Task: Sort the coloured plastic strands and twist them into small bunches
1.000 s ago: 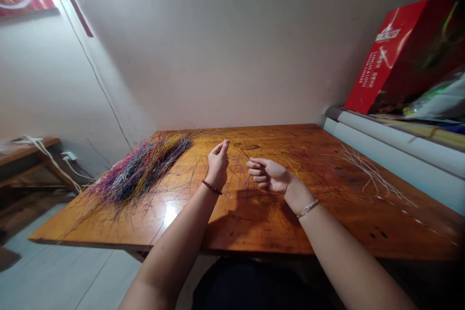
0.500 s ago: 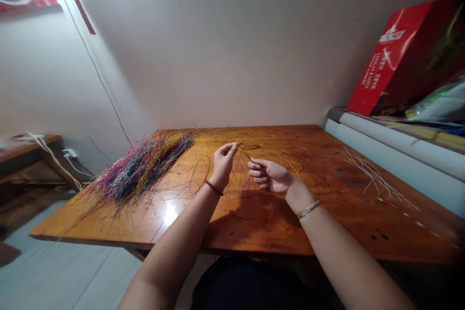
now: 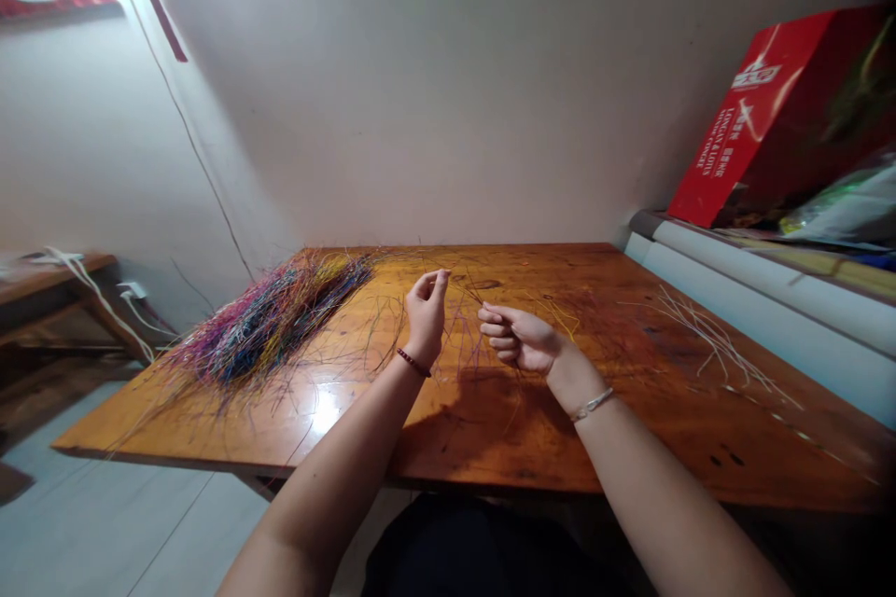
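Observation:
My right hand is closed in a fist around a few thin dark wires, whose ends stick out past the thumb toward the upper left. To its left, my left hand is raised with thumb and forefinger pinched together. Whatever those fingertips hold, if anything, is too fine to see. Purple wires lie on the table between and below the hands. Yellow wires rest just beyond the right hand, and dark loose wires are left of the left hand.
A large tangled bundle of many-coloured wires covers the left of the wooden table. White wires lie at the right. Beyond that edge, a red box stands on a pale ledge. A wall closes off the back.
My left hand has moved slightly left, away from the wires in my right hand, and the gap between the hands is wider. My right hand has barely moved and keeps its grip.

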`<state>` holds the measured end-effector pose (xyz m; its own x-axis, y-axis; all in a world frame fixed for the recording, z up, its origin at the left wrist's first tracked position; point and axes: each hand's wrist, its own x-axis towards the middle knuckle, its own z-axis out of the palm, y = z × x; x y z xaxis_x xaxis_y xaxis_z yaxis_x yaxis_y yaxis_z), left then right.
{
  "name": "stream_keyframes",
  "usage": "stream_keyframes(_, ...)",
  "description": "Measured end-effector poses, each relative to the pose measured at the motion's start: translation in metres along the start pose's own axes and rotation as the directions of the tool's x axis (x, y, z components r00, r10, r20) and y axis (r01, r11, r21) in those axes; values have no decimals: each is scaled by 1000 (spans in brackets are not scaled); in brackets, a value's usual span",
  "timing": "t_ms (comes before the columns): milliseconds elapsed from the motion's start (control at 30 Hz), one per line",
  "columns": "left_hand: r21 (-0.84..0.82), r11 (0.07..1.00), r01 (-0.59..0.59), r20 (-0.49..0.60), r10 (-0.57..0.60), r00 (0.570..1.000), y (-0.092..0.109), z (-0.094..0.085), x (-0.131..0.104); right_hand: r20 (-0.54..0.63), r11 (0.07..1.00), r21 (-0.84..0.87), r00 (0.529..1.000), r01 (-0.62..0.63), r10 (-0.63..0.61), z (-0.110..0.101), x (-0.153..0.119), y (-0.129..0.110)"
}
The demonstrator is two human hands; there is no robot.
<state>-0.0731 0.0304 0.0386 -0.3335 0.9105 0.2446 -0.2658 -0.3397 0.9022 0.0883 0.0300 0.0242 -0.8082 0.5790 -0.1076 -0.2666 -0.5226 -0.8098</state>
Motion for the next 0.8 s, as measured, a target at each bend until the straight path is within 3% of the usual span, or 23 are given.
stream_keyframes(200,100,980,-174,202,151,968,-4,2,-5,-56,1000,0,998,-10,10,-1,2,2)
stream_keyframes(300,120,968,-218,240,185,953,-8,1,-4,-46,1000,-14,999,-3,2,-2,3,3)
stream_keyframes(467,112,976,-184,238,153,959,-12,2,-6,-20,1000,11,1000,0,0,-2,2,2)
stream_keyframes(633,103,990,-95,218,70,973,-12,9,-17,-86,999,44,996,32,-28,2,-1,-1)
stream_keyframes(733,99,990,-103,203,81,976,-11,10,-18,-123,981,132,985,139,-123,3,-4,-6)
stream_keyframes(800,87,995,-47,169,32,985,-10,11,-17,-147,946,196,962,257,-231,1,-7,-11)
